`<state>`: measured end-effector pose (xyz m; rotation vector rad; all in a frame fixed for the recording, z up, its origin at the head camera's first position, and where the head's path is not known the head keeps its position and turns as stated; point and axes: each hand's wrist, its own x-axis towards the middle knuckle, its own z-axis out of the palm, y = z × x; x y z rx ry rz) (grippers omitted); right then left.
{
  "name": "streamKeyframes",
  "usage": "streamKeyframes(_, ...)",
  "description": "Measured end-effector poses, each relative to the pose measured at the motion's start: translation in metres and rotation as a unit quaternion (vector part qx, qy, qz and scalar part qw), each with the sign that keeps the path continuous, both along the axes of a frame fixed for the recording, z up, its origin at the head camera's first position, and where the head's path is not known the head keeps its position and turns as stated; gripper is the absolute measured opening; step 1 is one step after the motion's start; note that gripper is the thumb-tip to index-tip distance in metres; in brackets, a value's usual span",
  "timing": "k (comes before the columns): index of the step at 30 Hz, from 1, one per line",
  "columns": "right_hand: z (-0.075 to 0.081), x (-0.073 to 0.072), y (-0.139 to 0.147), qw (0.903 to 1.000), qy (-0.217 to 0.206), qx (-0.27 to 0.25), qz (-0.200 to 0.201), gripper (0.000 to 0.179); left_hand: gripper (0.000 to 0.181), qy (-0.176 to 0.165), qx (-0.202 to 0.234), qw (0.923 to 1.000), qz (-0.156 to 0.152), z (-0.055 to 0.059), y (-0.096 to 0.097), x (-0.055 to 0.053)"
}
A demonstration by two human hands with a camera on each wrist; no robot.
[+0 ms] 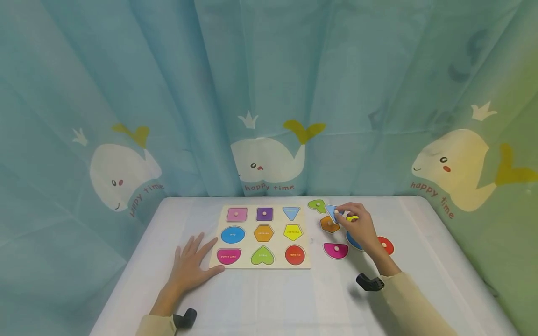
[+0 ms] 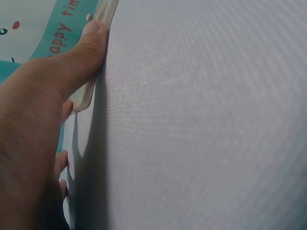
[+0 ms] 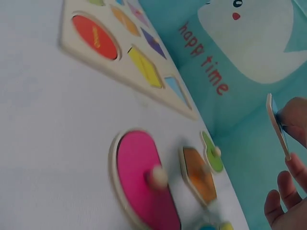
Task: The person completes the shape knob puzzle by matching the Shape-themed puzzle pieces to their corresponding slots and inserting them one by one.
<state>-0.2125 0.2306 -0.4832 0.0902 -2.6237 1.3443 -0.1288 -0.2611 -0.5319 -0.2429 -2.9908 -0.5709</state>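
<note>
My right hand (image 1: 360, 227) pinches a blue triangle puzzle piece (image 1: 331, 213) by its knob; in the right wrist view the triangle (image 3: 277, 125) is held up, tilted, off the table. On the left, my left hand (image 1: 187, 267) lies with fingers spread, its thumb (image 2: 91, 45) and index finger touching the edge of the wooden shape puzzle board (image 1: 249, 234). A pink rectangle piece (image 1: 232, 216) and a purple square piece (image 1: 261, 217), both knobbed, sit in the board. The light-blue triangle slot (image 1: 291, 213) has no knobbed piece in it.
Right of the board lie a green heart (image 1: 316, 205), an orange hexagon (image 1: 326, 226), a magenta half round (image 1: 330, 252) and a red circle (image 1: 387, 247). A blue oval (image 1: 353, 241) and a yellow piece (image 1: 352, 218) are partly behind my right hand. A curtain (image 1: 269, 93) hangs behind the table.
</note>
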Motion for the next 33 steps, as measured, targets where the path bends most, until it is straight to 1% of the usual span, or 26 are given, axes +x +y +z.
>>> streamKeyframes(3, 0.003, -0.009, -0.012, 0.9996, -0.017, -0.023, 0.001, 0.029, 0.088, -0.003, 0.001, 1.0, 0.0, -0.001, 0.0, -0.001)
streamKeyframes(6, 0.0, -0.02, -0.026, 0.9987, -0.031, -0.041, -0.001, 0.028, 0.088, -0.002, 0.005, 1.0, 0.001, -0.001, -0.001, 0.0)
streamKeyframes(9, -0.005, -0.031, -0.038, 0.9983, -0.036, -0.046, -0.004, 0.027, 0.087, 0.0, 0.005, 1.0, 0.001, 0.0, 0.0, 0.001)
streamKeyframes(12, -0.009, -0.038, -0.05, 0.9984, -0.035, -0.045, -0.006, 0.026, 0.087, 0.0, 0.004, 1.0, 0.002, -0.001, -0.001, 0.002)
streamKeyframes(16, -0.012, -0.047, -0.065, 0.9983, -0.033, -0.048, 0.0, 0.025, 0.087, -0.002, -0.002, 1.0, 0.002, -0.002, -0.001, 0.001)
streamKeyframes(21, -0.015, -0.056, -0.082, 0.9973, -0.047, -0.055, 0.008, 0.024, 0.087, 0.004, 0.001, 1.0, 0.0, -0.002, -0.001, 0.0)
streamKeyframes(24, -0.019, -0.061, -0.089, 0.9973, -0.051, -0.051, 0.012, 0.024, 0.088, 0.007, 0.001, 1.0, 0.0, -0.002, -0.001, 0.001)
streamKeyframes(29, -0.028, -0.068, -0.099, 0.9979, -0.043, -0.043, 0.023, 0.021, 0.086, 0.018, 0.008, 0.9998, -0.001, 0.0, 0.0, 0.002)
streamKeyframes(33, -0.035, -0.072, -0.107, 0.9986, -0.041, -0.027, 0.022, 0.018, 0.086, 0.011, 0.007, 0.9999, -0.001, 0.001, 0.0, 0.001)
